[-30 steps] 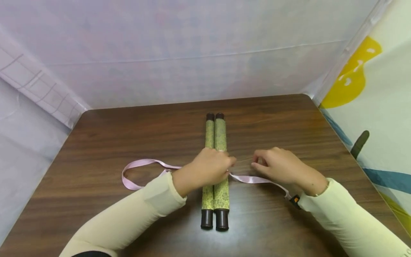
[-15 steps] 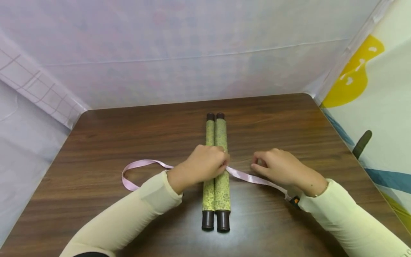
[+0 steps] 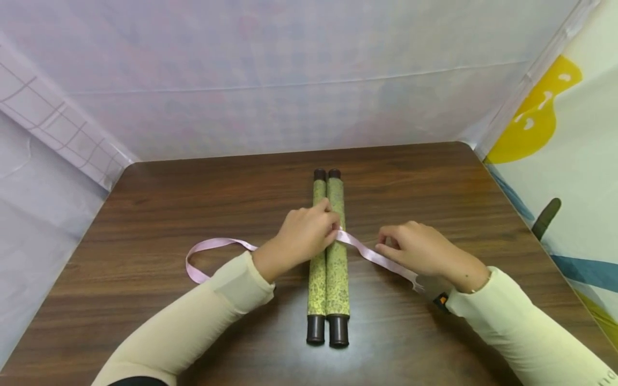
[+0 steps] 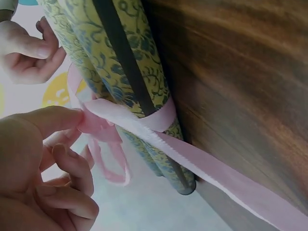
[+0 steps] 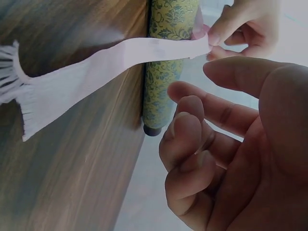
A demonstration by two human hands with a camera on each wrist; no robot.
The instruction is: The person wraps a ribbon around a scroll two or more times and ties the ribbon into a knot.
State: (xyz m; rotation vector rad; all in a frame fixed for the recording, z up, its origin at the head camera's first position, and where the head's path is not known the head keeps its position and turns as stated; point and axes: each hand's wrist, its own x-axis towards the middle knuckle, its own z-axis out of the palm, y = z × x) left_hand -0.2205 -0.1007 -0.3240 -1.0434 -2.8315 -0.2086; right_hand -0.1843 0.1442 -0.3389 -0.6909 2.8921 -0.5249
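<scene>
A scroll with two parallel rolls [image 3: 338, 284], covered in yellow-green floral cloth and capped dark at the ends, lies lengthwise on the table. Pink ribbon [image 3: 372, 254] wraps its middle. My left hand [image 3: 306, 230] is over the rolls, pinching the ribbon between thumb and forefinger. The left wrist view shows gathered ribbon [image 4: 96, 122] at those fingertips, with a small loop [image 4: 122, 173] beside it. To the right of the scroll, my right hand [image 3: 420, 246] holds nothing, its fingers loosely bent. The ribbon's frayed end [image 5: 21, 91] lies near it in the right wrist view.
The brown wood-grain table [image 3: 203, 193] reaches back to a pale cloth wall [image 3: 299, 80]. A longer ribbon tail [image 3: 198, 262] curves on the table to the left, partly behind the left forearm. Printed cloth [image 3: 579, 177] hangs along the right side.
My left hand has moved slightly away from me along the rolls, drawing the ribbon with it. The frayed right tail has shifted left and away from the right wrist. The right hand has barely moved.
</scene>
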